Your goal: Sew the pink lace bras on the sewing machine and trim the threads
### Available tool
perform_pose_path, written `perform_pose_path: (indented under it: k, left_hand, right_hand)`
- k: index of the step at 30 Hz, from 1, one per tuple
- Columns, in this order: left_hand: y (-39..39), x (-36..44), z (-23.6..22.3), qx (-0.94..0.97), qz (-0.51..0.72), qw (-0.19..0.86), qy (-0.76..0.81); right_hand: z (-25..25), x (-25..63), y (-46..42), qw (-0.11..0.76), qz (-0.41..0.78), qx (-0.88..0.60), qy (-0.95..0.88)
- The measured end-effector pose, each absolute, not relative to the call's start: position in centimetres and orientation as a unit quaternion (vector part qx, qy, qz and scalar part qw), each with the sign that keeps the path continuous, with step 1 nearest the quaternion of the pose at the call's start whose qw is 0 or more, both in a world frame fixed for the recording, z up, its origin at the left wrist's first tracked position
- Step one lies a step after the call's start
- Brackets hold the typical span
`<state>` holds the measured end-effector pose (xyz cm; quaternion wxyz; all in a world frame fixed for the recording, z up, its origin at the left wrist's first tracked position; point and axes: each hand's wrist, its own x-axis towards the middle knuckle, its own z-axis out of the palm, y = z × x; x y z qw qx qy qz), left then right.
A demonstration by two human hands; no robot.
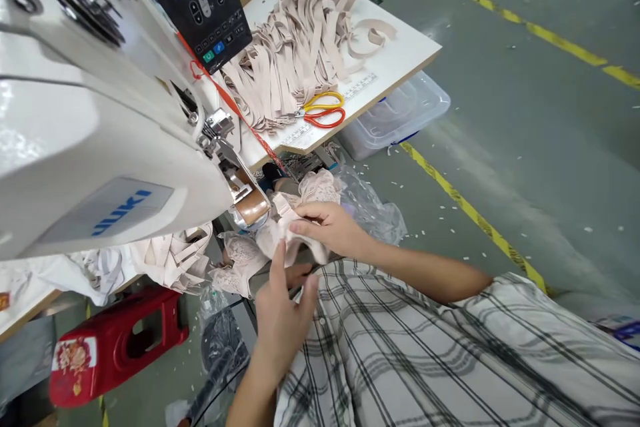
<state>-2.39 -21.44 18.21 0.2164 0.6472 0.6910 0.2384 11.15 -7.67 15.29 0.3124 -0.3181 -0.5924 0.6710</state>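
A pale pink lace bra hangs below the sewing machine's narrow arm end, close to my lap. My right hand is closed on it, thumb on top and fingers bent around the cloth. My left hand is nearer my body, its index finger stretched out to the bra's edge and its thumb standing apart. The other left fingers are partly hidden in shadow. More lace bunches just beyond my right hand. The needle and presser foot area of the white sewing machine is just left of the bra.
Many pale strips lie on the table beside red-and-yellow-handled scissors. A control panel stands above. More strips hang below the machine. A red stool and a clear plastic box are on the floor.
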Motion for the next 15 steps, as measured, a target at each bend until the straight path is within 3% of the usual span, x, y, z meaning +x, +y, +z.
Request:
perform_pose_path:
  k: [5, 9, 12, 15]
  left_hand:
    - [-20.3, -5.1, 20.2, 0.693, 0.304, 0.098, 0.646]
    - [-18.7, -6.1, 21.5, 0.784, 0.291, 0.117, 0.536]
    - [-18.0, -6.7, 21.3, 0.810, 0.205, 0.146, 0.530]
    - [-18.3, -7.6, 19.9, 0.817, 0.201, 0.109, 0.529]
  right_hand:
    - [16.0, 11.9, -6.8, 0.271, 0.631, -0.246, -0.684]
    - [16.9, 12.0, -6.3, 0.222, 0.571, -0.152, -0.776]
    - [17.3, 12.0, -6.4, 0.188, 0.480, -0.096, -0.852]
    - [17.0, 11.9, -6.8, 0.201, 0.337, -0.071, -0.917]
